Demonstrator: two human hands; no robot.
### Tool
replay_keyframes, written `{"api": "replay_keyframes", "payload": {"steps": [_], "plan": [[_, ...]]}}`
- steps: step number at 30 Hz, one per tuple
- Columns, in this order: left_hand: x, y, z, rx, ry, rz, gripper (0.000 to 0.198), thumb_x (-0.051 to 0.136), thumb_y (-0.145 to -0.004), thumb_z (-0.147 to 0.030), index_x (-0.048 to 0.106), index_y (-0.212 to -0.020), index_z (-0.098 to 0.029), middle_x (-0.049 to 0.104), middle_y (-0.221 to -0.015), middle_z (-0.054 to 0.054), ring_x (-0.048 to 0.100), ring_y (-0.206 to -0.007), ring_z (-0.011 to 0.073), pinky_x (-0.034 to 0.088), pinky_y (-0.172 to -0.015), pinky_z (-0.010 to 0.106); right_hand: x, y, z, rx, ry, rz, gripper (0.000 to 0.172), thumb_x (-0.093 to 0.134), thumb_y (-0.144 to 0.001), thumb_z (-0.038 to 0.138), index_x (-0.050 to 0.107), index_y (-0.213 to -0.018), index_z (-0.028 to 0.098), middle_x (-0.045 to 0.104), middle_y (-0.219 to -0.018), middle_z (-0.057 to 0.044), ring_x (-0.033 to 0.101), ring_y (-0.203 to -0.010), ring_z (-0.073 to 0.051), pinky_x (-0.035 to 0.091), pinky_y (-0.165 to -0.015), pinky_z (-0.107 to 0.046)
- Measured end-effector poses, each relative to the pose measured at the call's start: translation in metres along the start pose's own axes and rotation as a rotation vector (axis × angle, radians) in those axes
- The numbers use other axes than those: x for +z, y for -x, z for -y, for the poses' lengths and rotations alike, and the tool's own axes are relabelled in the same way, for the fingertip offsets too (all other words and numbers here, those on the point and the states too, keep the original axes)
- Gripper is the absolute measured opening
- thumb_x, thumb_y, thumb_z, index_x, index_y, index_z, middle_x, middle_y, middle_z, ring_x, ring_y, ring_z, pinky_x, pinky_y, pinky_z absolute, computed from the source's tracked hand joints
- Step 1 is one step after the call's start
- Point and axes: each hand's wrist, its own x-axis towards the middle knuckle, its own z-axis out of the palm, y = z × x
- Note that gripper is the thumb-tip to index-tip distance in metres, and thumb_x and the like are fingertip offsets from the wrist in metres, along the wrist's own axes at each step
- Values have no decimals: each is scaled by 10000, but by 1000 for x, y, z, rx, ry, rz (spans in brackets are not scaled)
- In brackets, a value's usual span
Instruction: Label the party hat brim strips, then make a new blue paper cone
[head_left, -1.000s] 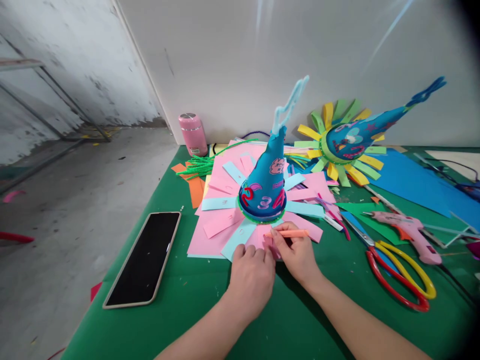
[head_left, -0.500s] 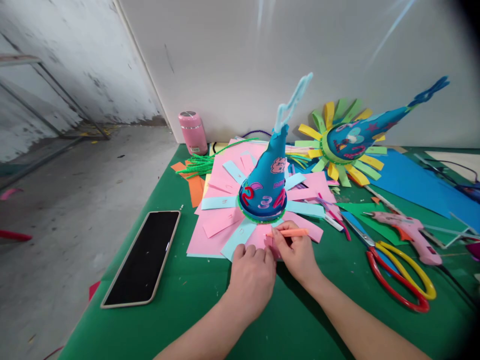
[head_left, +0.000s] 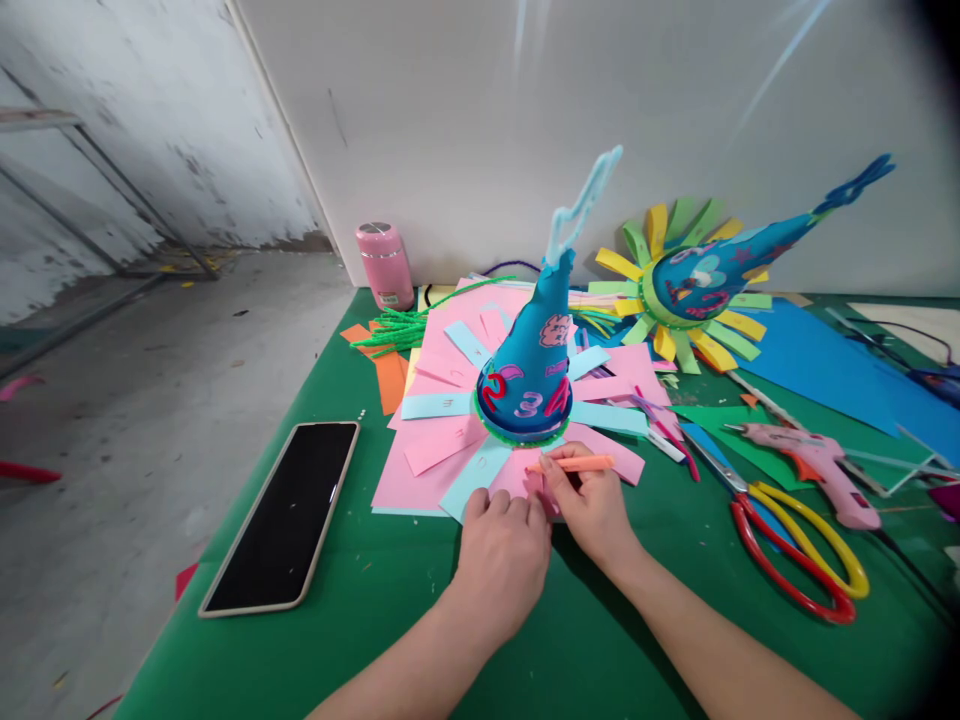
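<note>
A blue cone hat (head_left: 531,370) with paper numbers stands upright on pink paper sheets (head_left: 420,470), ringed by pink and light-blue paper strips (head_left: 441,404). My right hand (head_left: 592,510) grips an orange pen (head_left: 574,464), its tip on a pink strip at the hat's near edge. My left hand (head_left: 501,552) rests knuckles-up beside it, its curled fingers pressing that strip down on the green table (head_left: 360,640).
A black phone (head_left: 281,518) lies at the left. Red-and-yellow scissors (head_left: 795,535) and a pink glue gun (head_left: 814,465) lie at the right. A second blue cone hat (head_left: 720,270) with yellow-green strips, a pink bottle (head_left: 385,267), green pipe cleaners (head_left: 397,330) and blue paper (head_left: 825,365) sit behind.
None of note: both hands stay at the pink strip, and the pen has shifted only slightly.
</note>
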Motion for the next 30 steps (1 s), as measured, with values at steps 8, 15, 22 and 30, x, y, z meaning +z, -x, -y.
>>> {"api": "replay_keyframes", "payload": {"steps": [8, 15, 22, 30], "plan": [[0, -1, 1, 3, -12, -9, 173, 456, -787, -202, 606, -842, -137, 586, -634, 35, 522, -622, 220, 333, -590, 374, 1, 0, -1, 6, -9, 6, 135, 478, -824, 285, 534, -755, 183, 580, -681, -5, 562, -624, -133, 438, -585, -236], [0, -2, 0, 6, -11, -12, 182, 446, -790, -201, 613, -824, -136, 584, -629, 37, 522, -610, 219, 345, -579, 375, 1, -1, -2, 21, -6, 13, 135, 489, -813, 282, 534, -741, 177, 575, -662, -7, 544, -601, -131, 420, -568, -233], [-1, -2, 1, 3, 2, -4, 162, 456, -777, -189, 609, -784, -136, 584, -627, 41, 528, -615, 216, 349, -584, 374, 1, 0, 0, 52, -24, 18, 142, 512, -792, 281, 525, -703, 172, 556, -608, -2, 524, -542, -128, 395, -521, -232], [-2, -2, 0, -11, 16, 8, 207, 427, -805, -211, 616, -835, -131, 601, -642, 45, 538, -626, 219, 360, -592, 381, -1, -1, 0, 107, -165, -22, 161, 523, -783, 295, 507, -672, 180, 510, -551, 26, 475, -478, -105, 370, -472, -222]]}}
